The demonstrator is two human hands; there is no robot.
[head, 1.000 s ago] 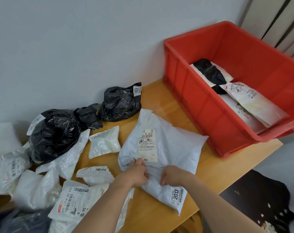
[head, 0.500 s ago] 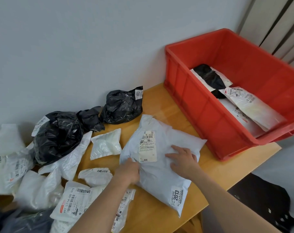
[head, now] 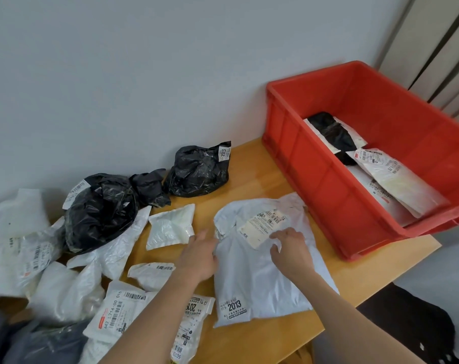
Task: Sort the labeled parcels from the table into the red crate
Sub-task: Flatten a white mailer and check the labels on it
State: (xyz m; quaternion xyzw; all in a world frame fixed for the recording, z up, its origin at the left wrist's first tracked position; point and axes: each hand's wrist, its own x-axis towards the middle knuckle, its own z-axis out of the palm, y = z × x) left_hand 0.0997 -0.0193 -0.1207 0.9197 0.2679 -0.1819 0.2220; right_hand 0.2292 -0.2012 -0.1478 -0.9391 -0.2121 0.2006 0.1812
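Observation:
A large white parcel (head: 260, 274) with a shipping label and a "2013" sticker lies on the wooden table (head: 265, 172), just left of the red crate (head: 328, 185). My left hand (head: 199, 256) touches the parcel's left edge with fingers stretched out. On top of the parcel, beside the label, my right hand (head: 291, 250) has its fingers curled into the plastic. Inside the crate lie a black parcel (head: 333, 135) and white labeled parcels (head: 396, 179).
Black bag parcels (head: 199, 172) (head: 99, 214) sit along the wall. A small white pouch (head: 170, 227) lies left of my left hand. Several white labeled parcels (head: 118, 311) are heaped at the front left. The table's front edge runs close below the large parcel.
The large parcel has turned, its label now tilted toward the crate. My right hand went from lying flat on it to curling its fingers near the label. My left hand's fingers stretched out.

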